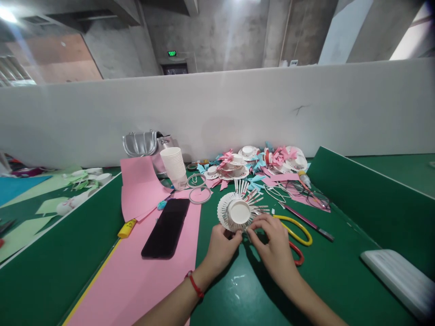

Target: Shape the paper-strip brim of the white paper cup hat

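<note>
A white paper cup point(239, 212), its wall cut into thin strips that fan out around the round base, is between my two hands above the green table. On its left the strips are folded into a looped edge; at the top and right they stick out straight. My left hand point(221, 248), with a red cord bracelet at the wrist, pinches the near edge of the cup. My right hand point(272, 242) pinches a strip at the near right edge. Scissors point(301, 232) with one yellow and one red handle lie beside my right hand, their blades mostly hidden.
Left lie a black phone point(167, 230), pink paper point(136, 285) and a yellow tube point(127, 229). Stacked paper cups point(174, 164) and a silver bag point(141, 144) stand behind. Paper scraps and cut cups point(234, 170) are heaped at the back. Glasses point(317, 199) and a pen point(307, 221) lie right. Green dividers point(374, 194) flank the table.
</note>
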The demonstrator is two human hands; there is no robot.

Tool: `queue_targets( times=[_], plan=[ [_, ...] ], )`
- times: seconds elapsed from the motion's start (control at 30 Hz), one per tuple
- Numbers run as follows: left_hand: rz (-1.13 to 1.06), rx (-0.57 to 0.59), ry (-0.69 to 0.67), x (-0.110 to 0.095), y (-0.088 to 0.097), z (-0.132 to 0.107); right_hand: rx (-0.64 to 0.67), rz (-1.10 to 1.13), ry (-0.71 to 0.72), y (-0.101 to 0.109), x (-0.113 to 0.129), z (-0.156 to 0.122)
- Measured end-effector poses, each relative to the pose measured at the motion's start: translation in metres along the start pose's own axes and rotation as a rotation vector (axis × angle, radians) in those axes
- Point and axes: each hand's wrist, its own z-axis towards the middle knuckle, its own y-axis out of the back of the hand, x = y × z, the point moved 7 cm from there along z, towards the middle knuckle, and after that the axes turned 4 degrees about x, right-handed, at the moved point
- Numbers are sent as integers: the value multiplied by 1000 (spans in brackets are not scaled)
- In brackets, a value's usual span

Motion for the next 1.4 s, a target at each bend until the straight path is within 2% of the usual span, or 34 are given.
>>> queue_targets(
  times=[0.13,0.3,0.43,0.6,0.97,1.23,1.3,1.4],
  plan=[
    [-23,46,-2,2,-3,0,7,111,-94,0,-7,0],
    [-93,94,20,-2,-7,-1,68,356,-324,-8,-18,-2],
    [-110,100,56,0,-7,-3,58,573,-461,-12,-25,-3],
    [-106,142,42,2,-9,-4,45,682,-506,-13,-24,-3],
    [-86,138,66,3,-9,-1,30,814,-652,-17,-30,-6],
    [-159,94,82,5,-6,-1,10,897,-678,-19,-29,-9],
    [-194,58,114,6,-4,-1,-27,940,-692,-20,-33,-10],
    [-222,16,134,7,-1,-1,-162,933,-711,-12,-43,-11]
  ],
)
